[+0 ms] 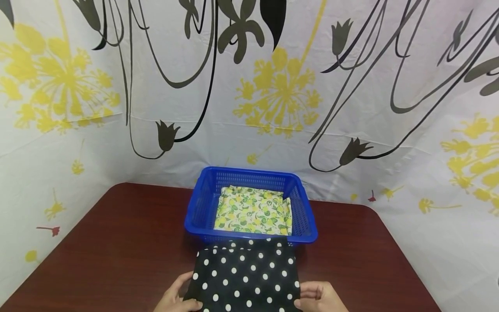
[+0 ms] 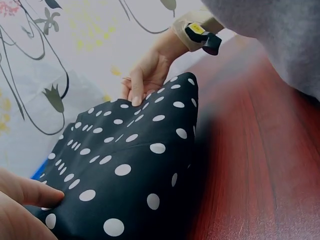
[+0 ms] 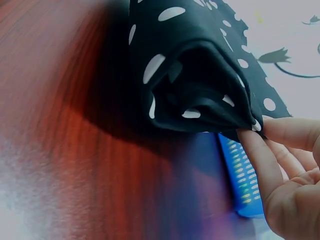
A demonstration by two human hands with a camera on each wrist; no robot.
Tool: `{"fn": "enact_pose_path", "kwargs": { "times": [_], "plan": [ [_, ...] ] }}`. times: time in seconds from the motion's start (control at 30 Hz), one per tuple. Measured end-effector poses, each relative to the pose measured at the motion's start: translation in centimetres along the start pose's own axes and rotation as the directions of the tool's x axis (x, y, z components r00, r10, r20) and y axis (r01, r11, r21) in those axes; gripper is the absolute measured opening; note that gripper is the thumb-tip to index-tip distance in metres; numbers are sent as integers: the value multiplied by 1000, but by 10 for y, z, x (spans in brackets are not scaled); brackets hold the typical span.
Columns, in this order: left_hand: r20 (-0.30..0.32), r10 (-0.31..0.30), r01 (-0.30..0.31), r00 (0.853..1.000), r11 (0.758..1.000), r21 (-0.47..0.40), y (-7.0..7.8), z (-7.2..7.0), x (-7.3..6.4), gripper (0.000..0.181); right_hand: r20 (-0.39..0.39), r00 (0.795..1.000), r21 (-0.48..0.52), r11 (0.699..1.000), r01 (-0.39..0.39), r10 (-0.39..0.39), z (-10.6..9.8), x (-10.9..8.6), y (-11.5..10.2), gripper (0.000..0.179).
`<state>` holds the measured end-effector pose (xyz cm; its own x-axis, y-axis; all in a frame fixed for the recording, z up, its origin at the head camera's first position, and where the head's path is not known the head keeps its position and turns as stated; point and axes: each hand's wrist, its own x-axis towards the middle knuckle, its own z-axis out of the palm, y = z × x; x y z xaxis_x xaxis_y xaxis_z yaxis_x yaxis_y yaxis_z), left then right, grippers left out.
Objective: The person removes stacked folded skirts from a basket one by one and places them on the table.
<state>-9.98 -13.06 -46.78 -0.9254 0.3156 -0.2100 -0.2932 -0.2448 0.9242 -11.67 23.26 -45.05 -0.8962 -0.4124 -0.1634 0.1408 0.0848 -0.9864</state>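
Note:
A folded black cloth with white polka dots point(image 1: 245, 277) is held up by its two sides, just in front of a blue basket point(image 1: 192, 208). My left hand point(image 1: 179, 297) pinches its left side, with the thumb on top. At the right side, my right hand point(image 1: 321, 297) pinches the edge between thumb and fingers. The right wrist view shows the cloth's open folded end point(image 3: 200, 90), its layers looped loosely. Inside the basket lies a folded white cloth with a yellow and green lemon print point(image 1: 253, 212).
The basket stands on a dark red-brown wooden table point(image 1: 117, 242), towards its far edge. Behind the table hangs a white curtain point(image 1: 218, 117) printed with yellow flowers and grey vines. A wrist strap with a small black device point(image 2: 202, 37) sits on the right wrist.

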Motion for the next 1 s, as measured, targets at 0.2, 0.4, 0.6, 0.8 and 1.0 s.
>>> {"fn": "enact_pose_path", "kwargs": {
  "times": [0.2, 0.4, 0.6, 0.8, 1.0],
  "plan": [
    [-103, -20, 36, 995, 988, 152, 5, 7, 7, 71, -69, 996, -19, 998, -65, 63, -1, 2, 5, 32],
    [-145, -13, 46, 989, 973, 228, 4, 9, 16, 71, -107, 990, -2, 995, -95, 95, -4, 6, 11, 33],
    [-151, -4, 52, 988, 948, 314, 5, 9, 26, 69, -141, 981, -9, 991, -135, 132, -8, 11, 17, 30],
    [-76, -38, 55, 996, 971, 232, 4, 6, 31, 71, -152, 977, 10, 989, -147, 146, -9, 16, 19, 30],
    [-37, -97, 102, 995, 975, 199, 8, 2, 30, 71, -138, 972, 23, 982, -190, 191, -12, 17, 21, 29]
  ]
}}
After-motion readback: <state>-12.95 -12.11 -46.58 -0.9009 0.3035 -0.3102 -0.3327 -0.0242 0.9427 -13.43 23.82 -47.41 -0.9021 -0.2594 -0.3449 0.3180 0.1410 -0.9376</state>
